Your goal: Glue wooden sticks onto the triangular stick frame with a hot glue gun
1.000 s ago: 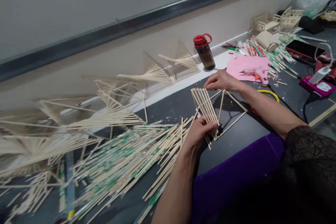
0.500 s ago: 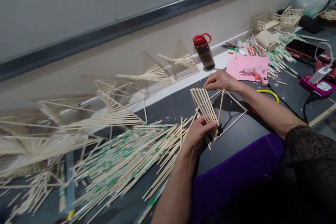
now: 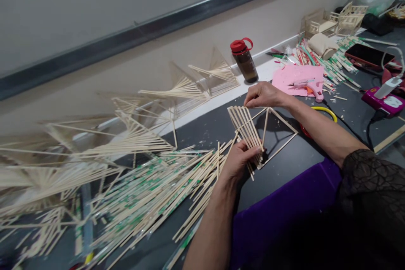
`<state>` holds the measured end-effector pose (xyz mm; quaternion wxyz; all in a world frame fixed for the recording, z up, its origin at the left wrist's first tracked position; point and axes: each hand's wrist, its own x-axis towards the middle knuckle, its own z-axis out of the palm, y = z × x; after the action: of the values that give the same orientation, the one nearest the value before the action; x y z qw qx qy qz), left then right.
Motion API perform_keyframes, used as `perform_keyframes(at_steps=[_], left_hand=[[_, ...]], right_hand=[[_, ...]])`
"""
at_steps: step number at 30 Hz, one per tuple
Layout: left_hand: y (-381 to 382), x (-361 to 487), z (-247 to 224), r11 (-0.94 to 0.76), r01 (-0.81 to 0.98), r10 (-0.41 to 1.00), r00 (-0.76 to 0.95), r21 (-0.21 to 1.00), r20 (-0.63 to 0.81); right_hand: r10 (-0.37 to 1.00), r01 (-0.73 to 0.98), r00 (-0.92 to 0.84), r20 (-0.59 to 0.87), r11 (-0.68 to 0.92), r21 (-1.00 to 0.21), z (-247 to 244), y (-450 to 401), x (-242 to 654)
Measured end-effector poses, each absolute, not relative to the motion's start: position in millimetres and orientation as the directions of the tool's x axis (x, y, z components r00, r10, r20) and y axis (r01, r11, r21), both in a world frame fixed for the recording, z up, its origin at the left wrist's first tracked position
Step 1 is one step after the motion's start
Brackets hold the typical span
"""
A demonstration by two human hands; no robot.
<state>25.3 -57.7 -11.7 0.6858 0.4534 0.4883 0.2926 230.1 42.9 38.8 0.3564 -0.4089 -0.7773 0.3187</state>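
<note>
A stick model (image 3: 248, 124) of thin pale wooden sticks stands on the dark table in front of me, with a row of slanted parallel sticks on its left and an open triangular frame on its right. My left hand (image 3: 239, 159) grips the lower end of the slanted row, thumb over the sticks. At the row's top edge, the fingers of my right hand (image 3: 261, 94) are pinched on the end of a stick. Loose sticks (image 3: 177, 185), some in green-printed wrappers, lie left of my left hand.
Finished-looking stick models (image 3: 139, 137) line the wall at left. Behind my right hand are a red-capped bottle (image 3: 245, 61) and a pink glue gun (image 3: 306, 86) on pink paper (image 3: 283, 78). A purple power adapter (image 3: 381, 100), phone (image 3: 368, 55) and yellow cable (image 3: 329, 112) lie right.
The view has shifted very slightly. My right hand has moved a little left along the top of the slanted sticks; my left hand keeps its grip.
</note>
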Motion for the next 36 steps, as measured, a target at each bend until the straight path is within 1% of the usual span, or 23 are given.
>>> perform_keyframes(at_steps=[3, 5, 7, 12, 15, 20, 29, 36], left_hand=[[-57, 26, -10, 0.409, 0.052, 0.848, 0.348, 0.911, -0.400], [-57, 26, -10, 0.409, 0.052, 0.848, 0.347, 0.911, -0.401], [-58, 27, -10, 0.417, 0.047, 0.848, 0.340, 0.908, -0.407], [-59, 28, -8, 0.426, 0.030, 0.848, 0.336, 0.904, -0.411], [-58, 28, -7, 0.417, 0.045, 0.848, 0.338, 0.908, -0.407], [-58, 28, -7, 0.418, 0.039, 0.847, 0.344, 0.908, -0.405], [-58, 27, -11, 0.395, 0.042, 0.854, 0.351, 0.918, -0.384], [-58, 28, -10, 0.406, 0.022, 0.852, 0.352, 0.913, -0.387]], right_hand=[[0.885, 0.281, -0.404, 0.232, 0.362, -0.889, 35, 46, 229], [0.893, 0.198, -0.401, 0.203, 0.301, -0.933, 33, 46, 228], [0.904, 0.152, -0.387, 0.183, 0.259, -0.954, 31, 46, 226], [0.927, 0.124, -0.344, 0.151, 0.204, -0.971, 30, 45, 224], [0.919, 0.133, -0.352, 0.178, 0.237, -0.962, 29, 44, 225], [0.893, 0.199, -0.390, 0.225, 0.320, -0.926, 29, 46, 228], [0.899, 0.267, -0.375, 0.229, 0.341, -0.902, 25, 46, 227], [0.836, 0.336, -0.431, 0.341, 0.499, -0.799, 26, 49, 229]])
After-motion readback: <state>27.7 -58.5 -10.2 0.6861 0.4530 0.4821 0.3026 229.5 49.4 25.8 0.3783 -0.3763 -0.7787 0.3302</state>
